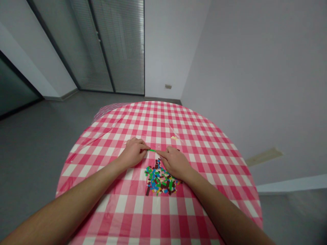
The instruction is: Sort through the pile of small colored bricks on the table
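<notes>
A thin green plastic brick lies between my two hands, just above the table. My left hand has its fingertips curled onto the brick's left end. My right hand reaches in from the other side, its index finger at or against the right end. Whether that hand grips the brick is hard to tell. Just below both hands is a heap of small multicoloured plastic bricks in green, blue, dark brown, red and yellow. It lies on a pink-and-white gingham tablecloth, with my right hand's heel beside it.
The cloth covers a round table, with its rim curving away on all sides and grey floor below. A tiny pale yellow bit lies on the cloth beyond my right hand. Blinded glass doors and a white wall stand behind.
</notes>
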`<state>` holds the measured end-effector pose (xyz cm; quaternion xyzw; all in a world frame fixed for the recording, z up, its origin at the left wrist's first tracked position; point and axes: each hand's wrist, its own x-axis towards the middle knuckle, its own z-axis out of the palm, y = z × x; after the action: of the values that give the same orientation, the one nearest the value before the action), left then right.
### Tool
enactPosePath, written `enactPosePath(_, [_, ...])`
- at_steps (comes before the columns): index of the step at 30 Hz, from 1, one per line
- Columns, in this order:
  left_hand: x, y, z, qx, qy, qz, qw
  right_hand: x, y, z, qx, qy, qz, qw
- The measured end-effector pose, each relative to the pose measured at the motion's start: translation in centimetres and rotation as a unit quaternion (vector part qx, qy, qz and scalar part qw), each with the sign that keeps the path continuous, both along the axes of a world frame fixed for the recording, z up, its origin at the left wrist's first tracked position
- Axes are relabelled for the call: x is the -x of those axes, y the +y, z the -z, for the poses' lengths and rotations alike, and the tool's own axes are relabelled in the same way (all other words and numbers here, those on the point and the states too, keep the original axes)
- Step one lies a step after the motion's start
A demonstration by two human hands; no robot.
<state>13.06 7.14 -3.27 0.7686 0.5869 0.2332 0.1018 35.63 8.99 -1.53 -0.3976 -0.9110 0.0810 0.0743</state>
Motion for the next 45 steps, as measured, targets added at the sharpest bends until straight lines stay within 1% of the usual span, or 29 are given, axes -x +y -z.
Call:
enactPosePath(7, [-0.1,0.0,0.2,-0.003,-0.029,0.011,1.000,0.1,0.0,0.1,-0.020,-0.023,-0.005,1.000])
enactPosePath(16, [-0.2,-0.2,0.0,-0.014,-0.015,0.010,1.000,0.4,0.0,-0.2,-0.012,-0.054,-0.005,0.998])
enactPosePath(18, [-0.2,-0.2,0.0,-0.016,-0.017,0.010,1.000,0.3,0.0,-0.3,-0.001,-0.047,-0.006,0.999])
enactPosePath(21, [-0.2,-0.2,-0.2,-0.020,-0.027,0.014,0.999,-0.1,0.3,-0.4,0.019,0.001,0.001,1.000])
enactPosePath(24, [-0.1,-0.5,-0.9,-0.014,-0.035,0.054,0.998,-0.8,0.6,-0.5,0.025,0.063,0.011,0.998])
enactPosePath(26, [0.0,-0.8,-1.5,-0.001,-0.035,0.106,0.994,-1.5,0.9,-0.6,0.016,0.084,0.012,0.996])
enactPosePath(29, [0.3,-1.3,-2.4,0.036,-0.032,0.193,0.980,-2.2,1.2,-0.8,-0.004,0.097,0.013,0.995])
enactPosePath(32, [0.6,-1.6,-2.8,0.064,-0.037,0.248,0.966,-2.8,1.4,-1.0,-0.014,0.111,0.017,0.994])
enactPosePath(37, [0.6,-1.6,-2.5,0.077,-0.036,0.285,0.955,-3.2,1.6,-0.9,-0.011,0.145,0.020,0.989])
enactPosePath(45, [0.4,-1.8,-2.9,0.092,-0.027,0.291,0.952,-3.1,1.6,-1.0,-0.010,0.149,0.014,0.989])
